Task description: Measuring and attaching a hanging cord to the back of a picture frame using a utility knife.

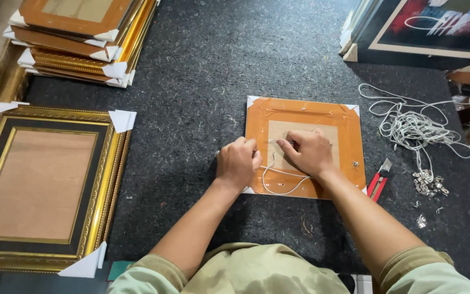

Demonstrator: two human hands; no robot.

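Note:
A small picture frame (305, 115) lies face down on the dark felt table (202, 81), its back sealed with orange-brown tape and its corners capped with white paper. My left hand (238, 163) is closed at the frame's left edge, pinching a white cord (278, 182) that loops over the frame's lower part. My right hand (309, 152) rests on the cardboard backing and pinches the same cord, pulled taut between the two hands. A small metal hanger (356, 163) sits on the frame's right side.
A large gold frame (44, 185) lies at the left, a stack of gold frames (82, 38) at the back left. Right of the small frame are a red utility knife (378, 182), a tangle of white cord (414, 128), loose metal hangers (430, 185) and leaning framed pictures (425, 27).

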